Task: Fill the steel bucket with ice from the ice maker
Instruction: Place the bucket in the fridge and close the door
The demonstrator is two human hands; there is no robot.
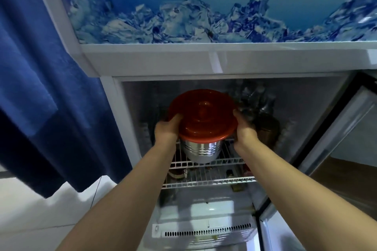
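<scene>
Hanging at the far left is a dark blue curtain, its hem ending above a pale tiled floor. Just beside it stands a white cabinet with a blue panel of pictured ice across the top and an open compartment below. The left hand reaches into that opening and grips the left edge of a red lid, thumb lying on top of the rim and fingers wrapped out of sight behind it. The lid sits closed on a steel bucket, which is held between both hands in the upper part of the compartment, its top tilted toward the camera. The bucket's base is right at the front of the upper wire shelf; whether it touches the shelf cannot be told. A second wire shelf lies lower, with small blurred items on it, and a vent grille runs along the bottom. The right hand clasps the lid's right edge in the same way. Behind it sit blurred dark containers. At the far right the cabinet door stands swung open.
</scene>
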